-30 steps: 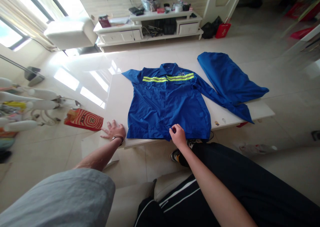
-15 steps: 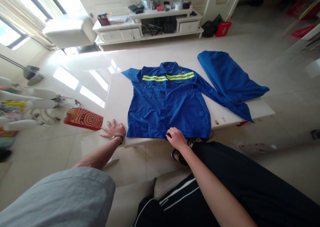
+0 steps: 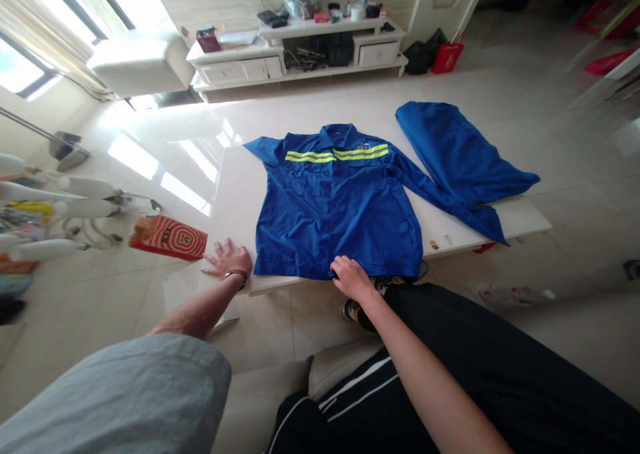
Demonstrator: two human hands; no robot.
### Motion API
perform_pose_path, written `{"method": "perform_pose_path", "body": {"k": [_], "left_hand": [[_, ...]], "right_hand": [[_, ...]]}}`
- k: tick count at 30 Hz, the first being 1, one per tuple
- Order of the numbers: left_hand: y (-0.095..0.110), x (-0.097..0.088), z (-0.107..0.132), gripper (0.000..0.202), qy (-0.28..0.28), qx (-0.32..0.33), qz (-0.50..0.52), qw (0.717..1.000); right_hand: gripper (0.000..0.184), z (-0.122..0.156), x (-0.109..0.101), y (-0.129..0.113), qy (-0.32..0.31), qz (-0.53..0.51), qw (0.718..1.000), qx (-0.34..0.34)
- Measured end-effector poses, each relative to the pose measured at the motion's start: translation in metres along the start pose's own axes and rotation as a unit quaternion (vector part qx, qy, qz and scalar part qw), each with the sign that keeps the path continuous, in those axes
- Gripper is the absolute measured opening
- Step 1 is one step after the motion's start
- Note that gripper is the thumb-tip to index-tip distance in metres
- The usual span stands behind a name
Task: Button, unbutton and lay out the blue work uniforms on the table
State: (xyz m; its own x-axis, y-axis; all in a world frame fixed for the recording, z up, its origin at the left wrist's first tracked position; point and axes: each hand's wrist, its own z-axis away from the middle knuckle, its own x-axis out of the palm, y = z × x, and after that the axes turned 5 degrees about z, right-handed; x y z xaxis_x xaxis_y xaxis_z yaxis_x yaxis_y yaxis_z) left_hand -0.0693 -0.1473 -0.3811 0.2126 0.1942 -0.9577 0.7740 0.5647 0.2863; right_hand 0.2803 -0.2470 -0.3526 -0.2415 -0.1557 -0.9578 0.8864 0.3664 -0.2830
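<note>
A blue work jacket [image 3: 300, 207] with yellow-and-grey reflective bands lies front side up on the white table [image 3: 233, 174], its collar away from me. One sleeve stretches to the right; on the left only a short part of the other shows. My left hand [image 3: 229, 259] rests flat on the table just left of the hem, fingers spread, holding nothing. At the middle of the bottom hem, my right hand [image 3: 351, 277] has its fingers curled over the front edge, closed on the cloth. A bundled blue garment [image 3: 450, 147] lies at the right, touching the stretched sleeve.
A red-and-tan paper bag [image 3: 170, 237] is left of my left hand. White lamp arms [image 3: 85, 207] stand at the far left. Behind the table is a low white cabinet [image 3: 235, 71] with clutter on it. A plastic bottle [image 3: 515, 297] lies at the right.
My right hand has shifted very slightly left along the hem. The left hand and the jacket look the same.
</note>
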Motion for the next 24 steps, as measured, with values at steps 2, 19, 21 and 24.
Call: {"method": "perform_pose_path", "body": {"k": [2, 19, 21, 24], "left_hand": [[-0.0001, 0.0004, -0.0002, 0.062, -0.001, -0.001, 0.0, 1.0], [-0.0034, 0.0049, -0.0017, 0.064, 0.001, 0.003, 0.004, 1.0], [-0.0036, 0.0054, -0.0021, 0.064, 0.0, 0.003, 0.008, 1.0], [-0.0039, 0.0059, -0.0026, 0.065, 0.0, 0.004, 0.013, 1.0]], "right_hand": [[0.013, -0.0007, -0.0002, 0.0004, 0.002, 0.005, 1.0, 0.002], [0.014, -0.002, -0.0035, 0.0053, 0.053, -0.077, 0.992, 0.081], [0.014, -0.0021, -0.0015, 0.0046, 0.051, -0.082, 0.991, 0.094], [0.013, -0.0022, 0.0011, 0.0027, 0.047, -0.081, 0.99, 0.104]]}}
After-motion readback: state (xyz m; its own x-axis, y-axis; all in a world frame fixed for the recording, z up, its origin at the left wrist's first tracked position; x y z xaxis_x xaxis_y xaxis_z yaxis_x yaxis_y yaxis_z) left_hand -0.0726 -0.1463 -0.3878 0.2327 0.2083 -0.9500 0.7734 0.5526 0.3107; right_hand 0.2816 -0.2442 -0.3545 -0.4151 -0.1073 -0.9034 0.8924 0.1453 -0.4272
